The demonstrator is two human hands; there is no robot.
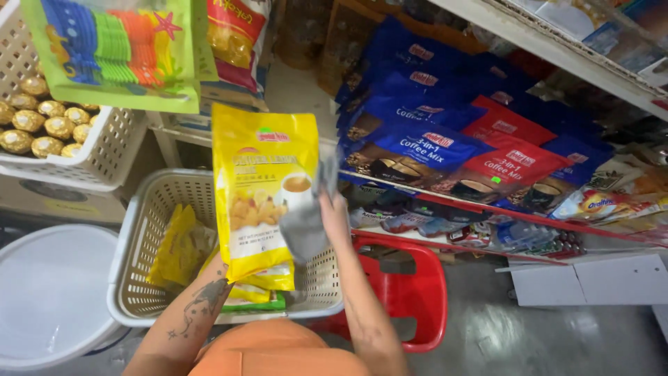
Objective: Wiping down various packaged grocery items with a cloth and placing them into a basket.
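Observation:
I hold a yellow stand-up pouch [261, 191] upright in front of me, above a cream plastic basket [136, 244]. My left forearm [202, 299], which has a tattoo, reaches up under the pouch; the hand itself is hidden behind the pouch's lower part and grips it. At the pouch's right edge, my right hand [335, 212] clutches a crumpled grey cloth [304, 226] and presses it against the front of the pouch.
The cream basket holds more yellow packets [179, 247]. A white basket of gold-wrapped chocolates [38, 118] sits upper left under a green card of coloured clips [115, 49]. Blue and red coffee bags [445, 132] fill the right shelf. A red plastic stool [410, 292] and white tub [52, 292] stand below.

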